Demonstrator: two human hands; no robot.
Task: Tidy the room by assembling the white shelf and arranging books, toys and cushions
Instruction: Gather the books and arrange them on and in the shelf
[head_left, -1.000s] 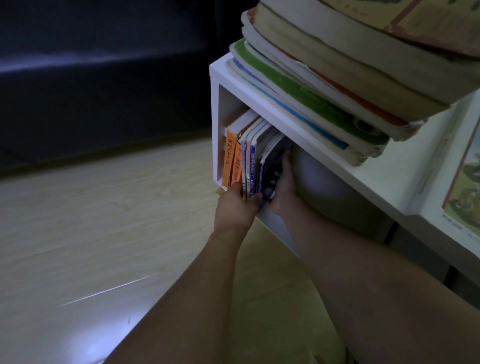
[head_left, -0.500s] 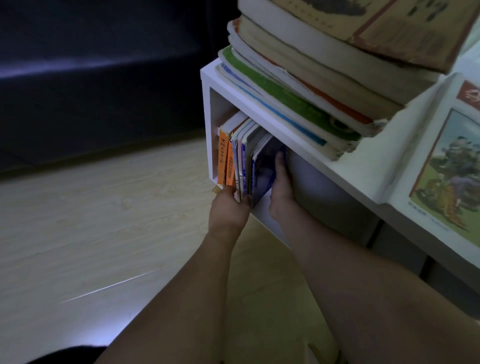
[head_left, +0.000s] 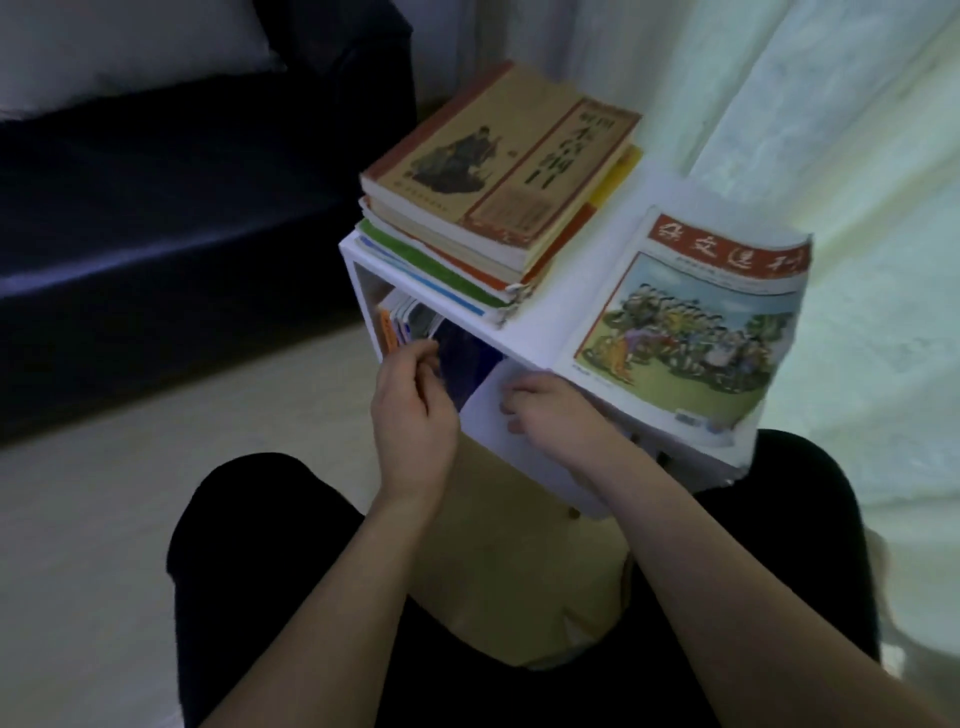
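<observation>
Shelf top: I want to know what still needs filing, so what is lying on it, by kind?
Stacks of books: 1
Single picture books: 1
Total on the shelf top: 2 (how many books the stack holds cannot be told exactly)

dim room | pale light from right | soft motion blur | wide-angle edge bending

White shelf (head_left: 540, 332), upright books (head_left: 402, 325) inside, book stack (head_left: 498, 197) on top

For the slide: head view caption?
Both hands, left and right, at upright books inside a white shelf.
</observation>
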